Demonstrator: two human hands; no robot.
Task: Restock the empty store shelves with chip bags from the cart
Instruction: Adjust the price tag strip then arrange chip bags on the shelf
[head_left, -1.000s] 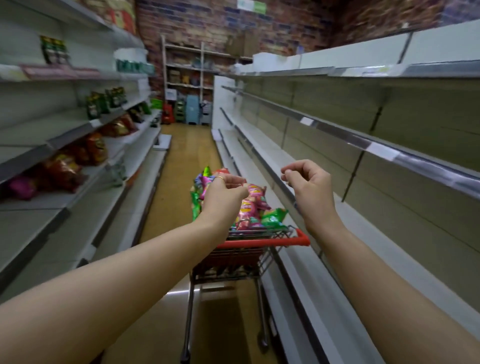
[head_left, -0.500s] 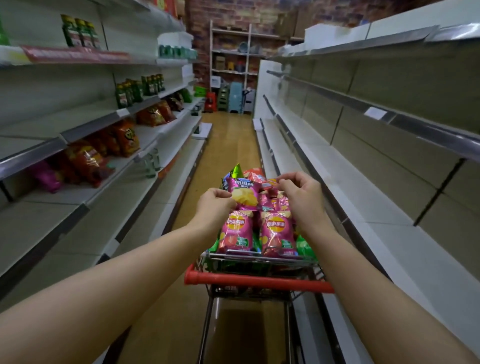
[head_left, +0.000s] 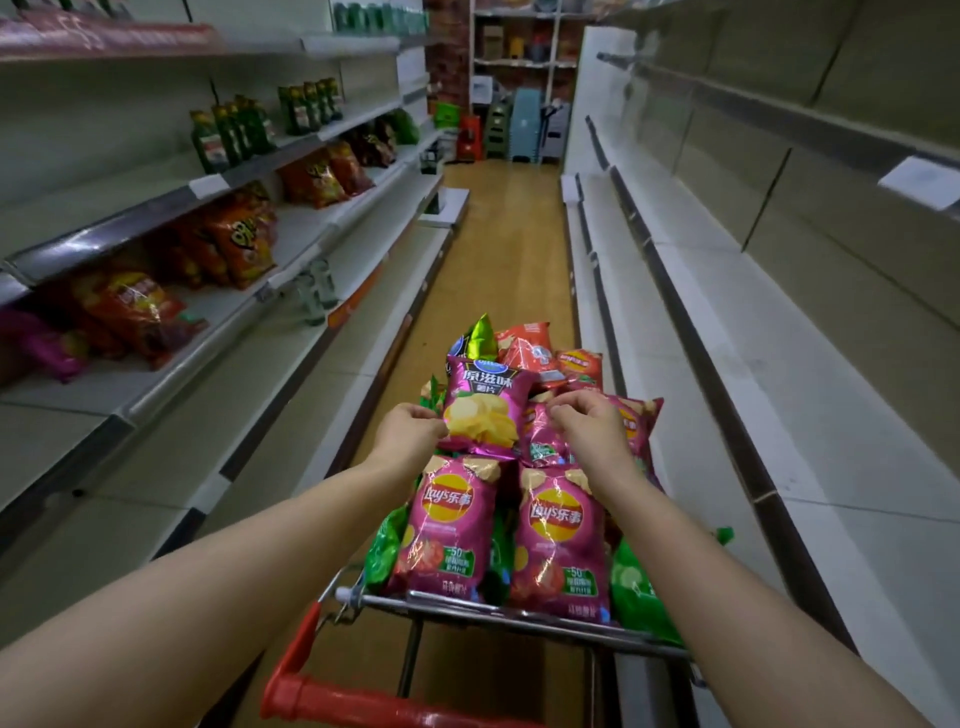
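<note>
1. The left hand (head_left: 410, 434) pinches the purple bag (head_left: 485, 410) at its left edge. The right hand (head_left: 592, 426) has its fingers curled onto a pink bag (head_left: 543, 444) just beside it, atop the cart (head_left: 519, 618).
2. Grip sealed edges, not bellies, then lift clear towards the bare right shelves (head_left: 727, 332).
3. Counted: one purple bag and two matching Lay's bags (head_left: 452, 525) nearest. The buried bags cannot be counted.

The left forearm (head_left: 208, 597) and the right forearm (head_left: 727, 587) are stretched forward from the lower corners and drawn together toward the middle. The left hand (head_left: 413, 434) is seen from the back, its fingers curled and its fingertips pinched at the edge of a bag (head_left: 483, 410). The right hand (head_left: 589, 428) is held near it, knuckles up, fingers curled downward; whether anything is gripped cannot be told.
</note>
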